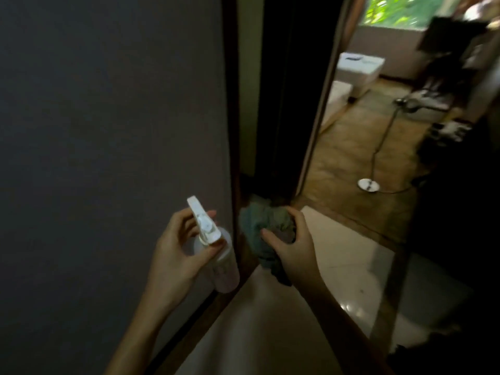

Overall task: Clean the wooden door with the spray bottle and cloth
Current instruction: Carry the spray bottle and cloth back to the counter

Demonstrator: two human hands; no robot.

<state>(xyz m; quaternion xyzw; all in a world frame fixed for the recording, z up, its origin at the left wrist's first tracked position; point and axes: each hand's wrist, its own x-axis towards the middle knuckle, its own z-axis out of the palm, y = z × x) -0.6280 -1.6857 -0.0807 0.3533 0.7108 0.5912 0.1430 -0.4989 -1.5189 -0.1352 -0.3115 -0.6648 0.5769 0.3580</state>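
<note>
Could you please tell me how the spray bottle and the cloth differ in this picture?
The spray bottle is pale, rigid and smooth with a white trigger top; the cloth is dark greenish, soft and crumpled. The bottle sits in the left hand, in front of the grey wall; the cloth is bunched in the right hand, nearer the dark door frame. Both are held off the floor.

A dark grey wall [108, 131] fills the left side. The floor [338, 255] nearby is pale glossy tile. Beyond lies a brownish carpet [349, 158] with a chrome lamp stand [368, 184], white boxes [361, 69], and a bright window [405, 9].
</note>
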